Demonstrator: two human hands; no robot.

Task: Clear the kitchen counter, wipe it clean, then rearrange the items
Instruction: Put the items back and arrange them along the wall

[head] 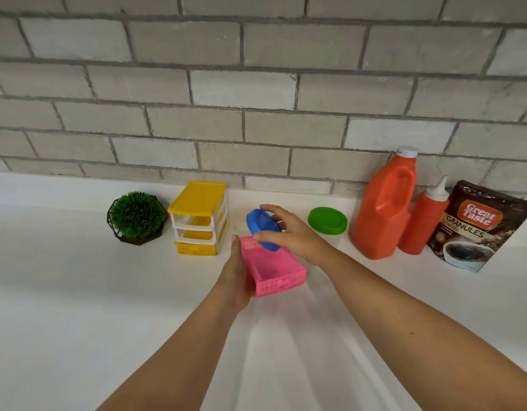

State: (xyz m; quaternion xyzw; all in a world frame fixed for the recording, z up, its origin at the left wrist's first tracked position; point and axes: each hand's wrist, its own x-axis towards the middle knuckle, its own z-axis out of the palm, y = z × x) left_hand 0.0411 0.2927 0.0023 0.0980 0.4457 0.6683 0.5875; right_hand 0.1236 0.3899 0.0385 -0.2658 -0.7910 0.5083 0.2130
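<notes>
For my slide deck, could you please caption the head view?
Left hand holds a pink drawer while right hand grips a blue lid above it.

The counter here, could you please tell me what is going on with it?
A person's left hand holds a pink drawer over the white counter, while the right hand grips a blue lid tilted over its far end. Along the wall stand a small plant, a yellow drawer unit, a green-lidded tub, an orange jug, a red squeeze bottle and a coffee pouch.
</notes>
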